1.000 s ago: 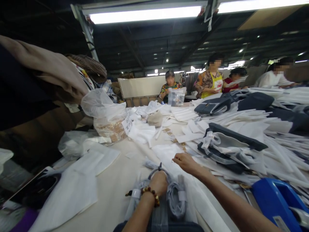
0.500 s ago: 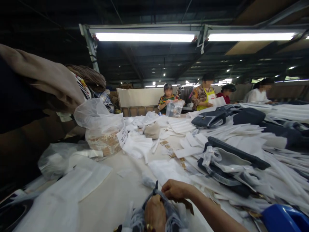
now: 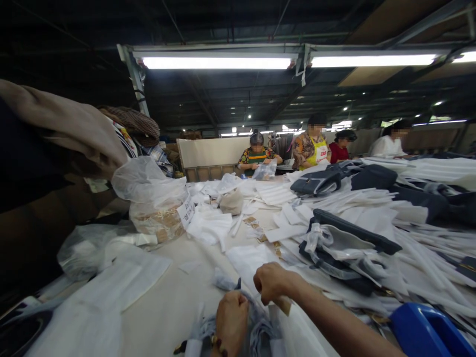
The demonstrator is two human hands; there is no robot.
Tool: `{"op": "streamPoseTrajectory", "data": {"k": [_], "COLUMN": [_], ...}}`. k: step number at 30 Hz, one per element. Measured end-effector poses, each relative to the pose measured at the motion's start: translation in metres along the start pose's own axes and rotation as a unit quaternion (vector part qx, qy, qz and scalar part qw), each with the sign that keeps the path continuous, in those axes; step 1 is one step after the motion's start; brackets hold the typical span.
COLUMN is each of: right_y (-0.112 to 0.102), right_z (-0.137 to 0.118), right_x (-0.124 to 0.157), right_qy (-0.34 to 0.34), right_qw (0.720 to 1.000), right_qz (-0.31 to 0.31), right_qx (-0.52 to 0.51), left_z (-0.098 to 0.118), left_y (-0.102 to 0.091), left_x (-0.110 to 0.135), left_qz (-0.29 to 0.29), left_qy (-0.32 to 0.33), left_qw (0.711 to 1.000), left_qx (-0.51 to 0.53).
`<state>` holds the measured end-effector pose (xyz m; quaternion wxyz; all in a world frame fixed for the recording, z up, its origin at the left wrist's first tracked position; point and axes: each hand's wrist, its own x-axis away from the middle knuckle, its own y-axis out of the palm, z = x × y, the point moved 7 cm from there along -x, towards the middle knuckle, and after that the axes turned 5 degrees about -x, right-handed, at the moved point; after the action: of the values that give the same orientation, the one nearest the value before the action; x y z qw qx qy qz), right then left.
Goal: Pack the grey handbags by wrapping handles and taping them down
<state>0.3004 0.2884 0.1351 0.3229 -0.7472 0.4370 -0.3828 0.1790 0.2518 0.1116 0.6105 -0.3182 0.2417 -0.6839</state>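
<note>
At the bottom centre, my left hand (image 3: pixel 231 317), with a beaded bracelet at the wrist, is closed at the top of a dark grey bag (image 3: pixel 241 286) with clear wrapping about it. The bag's lower part is cut off by the frame edge. Just to its right and a little higher, my right hand (image 3: pixel 271 282) is closed in a fist, apart from the bag. What its fingers hold is hidden. A small brown card (image 3: pixel 284 304) shows below that wrist. White wrapping sheet (image 3: pixel 301 327) lies beneath my right forearm.
Dark bags (image 3: pixel 345 243) and stacked white foam sheets (image 3: pixel 386 213) cover the table's right side. A blue plastic container (image 3: pixel 420 327) stands at lower right. Plastic-wrapped bundles (image 3: pixel 156 218) sit on the left. Co-workers (image 3: pixel 256 156) work across the table.
My right hand has lifted up and right, away from the bag, into a fist. My left hand has shifted slightly up and left, still at the bag's top.
</note>
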Motion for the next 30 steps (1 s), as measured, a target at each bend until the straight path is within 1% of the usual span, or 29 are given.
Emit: {"op": "streamPoseTrajectory", "data": {"k": [2,4,8,12,16,19,22,26,30], "right_y": [-0.002,-0.001,0.007,0.015,0.008,-0.001,-0.004,0.004,0.018], "right_z": [0.002,0.003,0.001,-0.002,-0.002,0.000,-0.001,-0.004,-0.004], "right_x": [-0.002,-0.003,0.002,0.010,0.009,0.005,0.003,0.010,0.022], "right_qy": [0.004,0.004,0.023,0.063,0.077,0.081,0.087,0.095,0.107], "right_qw": [0.998,0.992,0.967,0.940,0.925,0.920,0.908,0.880,0.847], "right_qz": [-0.033,-0.067,-0.104,-0.130,-0.152,-0.147,-0.145,-0.140,-0.090], "right_qx": [-0.047,-0.110,-0.230,-0.309,-0.338,-0.355,-0.384,-0.444,-0.513], "left_z": [-0.005,-0.010,-0.016,-0.014,-0.015,-0.019,-0.022,-0.024,-0.023], "left_y": [0.001,0.004,0.008,0.007,0.008,0.011,0.014,0.014,0.012], "left_x": [-0.002,-0.003,0.001,0.008,0.010,0.010,0.009,0.008,0.008], "left_qz": [-0.007,-0.014,-0.032,-0.048,-0.048,-0.047,-0.048,-0.049,-0.051], "left_qy": [0.000,-0.007,-0.012,-0.019,-0.032,-0.038,-0.040,-0.042,-0.038], "left_qw": [0.996,0.983,0.943,0.902,0.873,0.856,0.841,0.826,0.818], "left_qx": [0.091,0.180,0.330,0.428,0.485,0.513,0.537,0.560,0.572]}}
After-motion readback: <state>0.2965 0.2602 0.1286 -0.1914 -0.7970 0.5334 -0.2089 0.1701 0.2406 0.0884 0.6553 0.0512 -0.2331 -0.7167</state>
